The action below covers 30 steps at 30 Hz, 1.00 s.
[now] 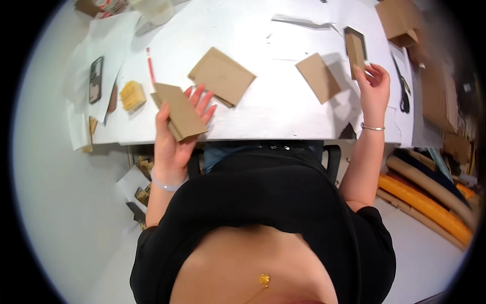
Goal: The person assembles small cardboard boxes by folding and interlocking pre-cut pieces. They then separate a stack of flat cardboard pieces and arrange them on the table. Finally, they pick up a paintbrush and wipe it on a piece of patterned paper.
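Cardboard point(183, 110) sits clasped in the left hand point(173, 144), fingers spread beneath, while the right hand point(375, 87) seemingly pinches a narrow strip point(356, 54) beyond its fingertips.

- No text, number or sign can be read.
- Any print on the red-and-white packaging point(116, 6) is too blurred to be made out.

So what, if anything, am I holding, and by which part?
Left hand holds brown cardboard pieces by the left edge. Right hand touches the near end of a narrow cardboard strip; grip unclear.
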Available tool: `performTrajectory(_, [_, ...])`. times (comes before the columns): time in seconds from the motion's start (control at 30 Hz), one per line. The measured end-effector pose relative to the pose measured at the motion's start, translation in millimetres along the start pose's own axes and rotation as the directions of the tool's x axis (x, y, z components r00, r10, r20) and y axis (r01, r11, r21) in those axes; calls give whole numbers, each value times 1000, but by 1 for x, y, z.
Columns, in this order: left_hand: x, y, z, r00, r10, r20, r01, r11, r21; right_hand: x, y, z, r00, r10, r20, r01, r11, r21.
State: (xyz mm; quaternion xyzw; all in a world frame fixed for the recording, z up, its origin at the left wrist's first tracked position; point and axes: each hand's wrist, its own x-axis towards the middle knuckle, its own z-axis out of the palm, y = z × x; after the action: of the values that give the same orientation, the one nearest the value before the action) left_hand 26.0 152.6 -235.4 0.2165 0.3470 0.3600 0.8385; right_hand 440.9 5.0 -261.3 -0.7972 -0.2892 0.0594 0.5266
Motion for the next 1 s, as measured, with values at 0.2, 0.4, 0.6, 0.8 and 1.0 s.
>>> performTrajectory(0.2, [-8,10,-11,998,59,2,-58,996,-62,-23,-7,7,997,5,73,30,888,-459])
performTrajectory(0.4, [-12,9,-25,995,81,-64,-86,994,-71,-28,-34,44,890,-409,199,451,738,-502])
performTrajectory(0.6, [-12,4,-16,997,38,-66,-44,995,-91,-99,-95,139,598,-577,556,730,679,-80])
performTrajectory(0.8, [-22,8,-32,996,75,-51,-80,993,-86,-116,-98,156,612,-488,622,672,736,-84])
performTrajectory(1.0, [-17,10,-42,994,83,-75,-90,991,-102,-114,-91,151,631,-494,598,646,762,-51])
